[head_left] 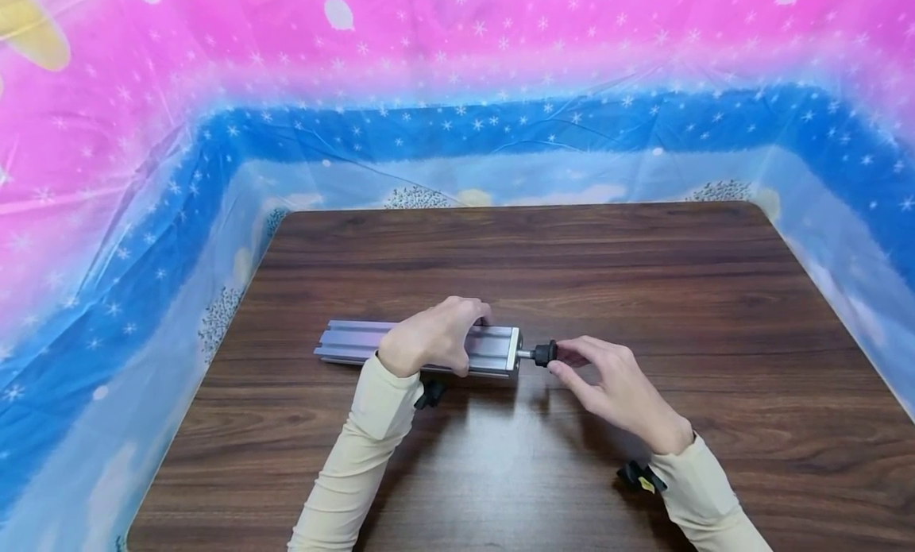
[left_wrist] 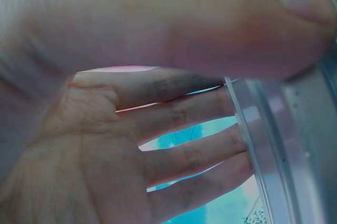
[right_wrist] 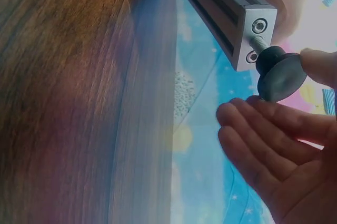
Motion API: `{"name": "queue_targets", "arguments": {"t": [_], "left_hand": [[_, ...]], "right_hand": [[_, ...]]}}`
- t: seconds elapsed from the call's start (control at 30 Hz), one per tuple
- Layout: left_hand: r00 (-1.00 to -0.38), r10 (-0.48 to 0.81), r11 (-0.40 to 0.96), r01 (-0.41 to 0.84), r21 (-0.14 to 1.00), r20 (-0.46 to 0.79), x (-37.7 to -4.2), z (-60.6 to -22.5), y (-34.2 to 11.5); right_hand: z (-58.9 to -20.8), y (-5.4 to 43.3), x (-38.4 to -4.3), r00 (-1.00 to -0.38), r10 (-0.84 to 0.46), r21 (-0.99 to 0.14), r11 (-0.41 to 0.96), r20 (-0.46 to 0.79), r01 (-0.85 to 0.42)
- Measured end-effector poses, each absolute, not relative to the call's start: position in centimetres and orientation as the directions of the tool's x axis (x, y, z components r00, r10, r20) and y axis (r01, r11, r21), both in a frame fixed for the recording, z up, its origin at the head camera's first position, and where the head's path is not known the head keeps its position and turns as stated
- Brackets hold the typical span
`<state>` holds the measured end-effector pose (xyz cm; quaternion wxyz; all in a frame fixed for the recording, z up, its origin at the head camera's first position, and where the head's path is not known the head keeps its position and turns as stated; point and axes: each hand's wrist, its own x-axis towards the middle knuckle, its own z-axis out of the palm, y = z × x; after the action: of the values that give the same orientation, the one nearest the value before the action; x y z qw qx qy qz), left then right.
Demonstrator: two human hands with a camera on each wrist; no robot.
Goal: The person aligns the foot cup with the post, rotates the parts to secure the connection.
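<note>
A silver aluminium profile [head_left: 493,341] with lengthwise grooves lies across the table, slightly raised or tilted. My left hand [head_left: 436,337] grips it from above near its right end, thumb on the near side and fingers over the far side. In the left wrist view, the spread fingers [left_wrist: 195,163] reach the grooved metal [left_wrist: 274,145]. From the profile's end plate [right_wrist: 245,50], which carries two socket screws, a threaded stud sticks out with a black levelling foot [right_wrist: 281,79]. My right hand [head_left: 608,381] pinches the foot's round base between thumb and index finger, the other fingers extended.
The dark wood-grain table [head_left: 529,250] has rounded far corners. A pink and blue patterned cloth [head_left: 457,131] hangs round its back and sides. Black wrist mounts [head_left: 641,478] sit under both cream sleeves [head_left: 343,472].
</note>
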<state>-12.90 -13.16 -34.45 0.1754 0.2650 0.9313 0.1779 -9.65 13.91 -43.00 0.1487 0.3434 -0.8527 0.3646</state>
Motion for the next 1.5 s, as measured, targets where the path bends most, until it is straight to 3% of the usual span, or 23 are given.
{"name": "queue_targets", "arguments": {"t": [0.17, 0.3, 0.4, 0.63, 0.77, 1.13, 1.5], "left_hand": [[-0.798, 0.557, 0.796, 0.434, 0.422, -0.231, -12.85, -34.37, -13.12], [-0.797, 0.559, 0.794, 0.433, 0.426, -0.230, -12.85, -34.34, -13.16], [-0.796, 0.561, 0.791, 0.435, 0.431, -0.227, -12.90, -34.36, -13.20], [-0.793, 0.563, 0.789, 0.434, 0.435, -0.232, -12.92, -34.37, -13.30], [-0.793, 0.564, 0.789, 0.435, 0.434, -0.231, -12.92, -34.40, -13.27], [-0.794, 0.558, 0.794, 0.429, 0.430, -0.239, -12.95, -34.39, -13.08], [-0.798, 0.548, 0.803, 0.415, 0.428, -0.252, -12.83, -34.65, -13.13]], "right_hand": [[-42.94, 13.78, -9.59, -0.769, -0.459, -0.552, 0.535, 0.446, -0.640], [-42.88, 13.92, -9.48, -0.758, -0.452, -0.531, 0.541, 0.471, -0.652], [-42.88, 14.05, -9.47, -0.716, -0.455, -0.505, 0.509, 0.529, -0.697], [-42.95, 13.84, -9.78, -0.552, -0.459, -0.421, 0.362, 0.696, -0.832], [-43.06, 13.82, -9.83, -0.524, -0.462, -0.397, 0.348, 0.716, -0.849], [-43.09, 14.05, -9.59, -0.656, -0.455, -0.465, 0.467, 0.602, -0.752], [-43.29, 13.67, -9.46, -0.737, -0.444, -0.513, 0.530, 0.511, -0.675]]}}
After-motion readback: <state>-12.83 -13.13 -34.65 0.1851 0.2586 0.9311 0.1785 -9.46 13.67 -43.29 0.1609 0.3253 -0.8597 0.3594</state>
